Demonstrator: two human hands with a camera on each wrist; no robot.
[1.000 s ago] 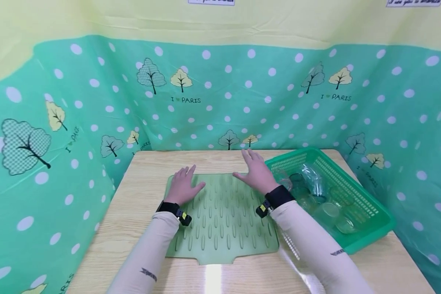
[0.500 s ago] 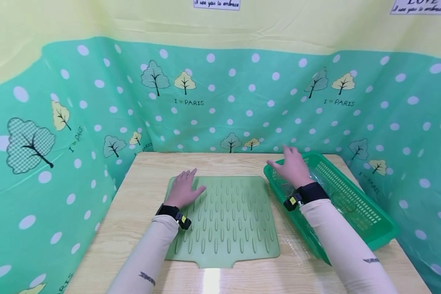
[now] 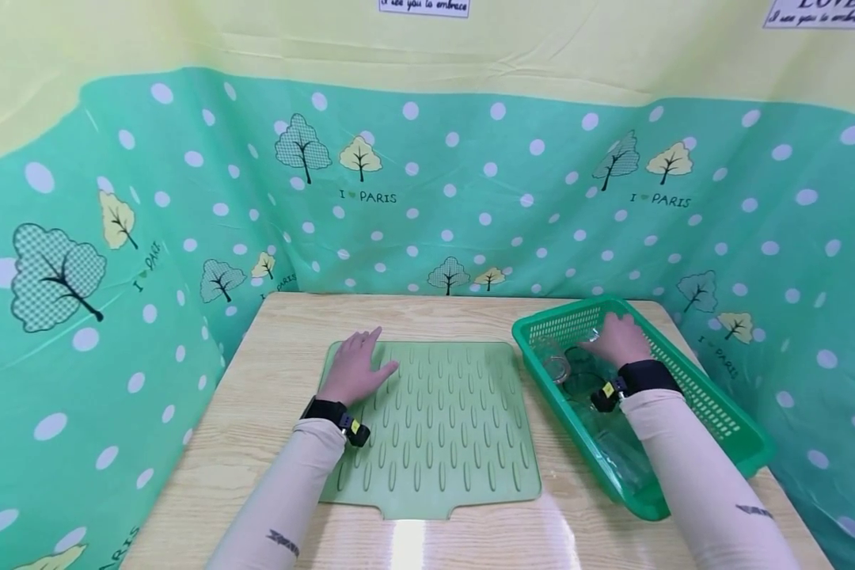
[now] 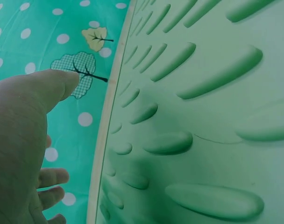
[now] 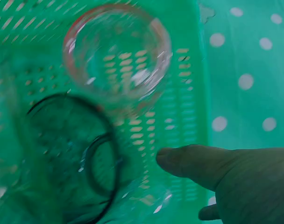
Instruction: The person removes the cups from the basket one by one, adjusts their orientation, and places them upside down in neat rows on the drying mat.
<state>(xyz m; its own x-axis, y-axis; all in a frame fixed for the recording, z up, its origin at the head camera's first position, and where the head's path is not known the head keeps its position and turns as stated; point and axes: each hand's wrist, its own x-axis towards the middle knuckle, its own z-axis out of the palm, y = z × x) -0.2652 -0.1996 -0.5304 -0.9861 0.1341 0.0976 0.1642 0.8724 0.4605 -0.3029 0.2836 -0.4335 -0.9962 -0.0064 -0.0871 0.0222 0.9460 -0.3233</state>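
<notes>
My right hand [image 3: 620, 342] reaches down into the green plastic basket [image 3: 577, 423], fingers pointing down by a clear glass [image 5: 156, 205] that it partly covers. In the right wrist view the thumb is straight and away from the glass rims; most of the fingers are hidden. Beside it in the basket stand a pink-rimmed glass [image 5: 117, 88] and a dark-rimmed glass [image 5: 116, 156], blurred in that view. Over the left edge of the light green ridged mat [image 3: 442, 412] my left hand [image 3: 356, 370] hovers, its fingers spread and holding nothing.
The wooden table [image 3: 249, 427] carries the mat in the middle and the basket at a slant on the right. More clear glassware [image 3: 623, 451] lies in the near part of the basket. A polka-dot curtain [image 3: 399, 229] encloses the back and both sides.
My right hand has moved right from over the mat, across the basket's rim and down among the glasses. The left hand stays about where it was.
</notes>
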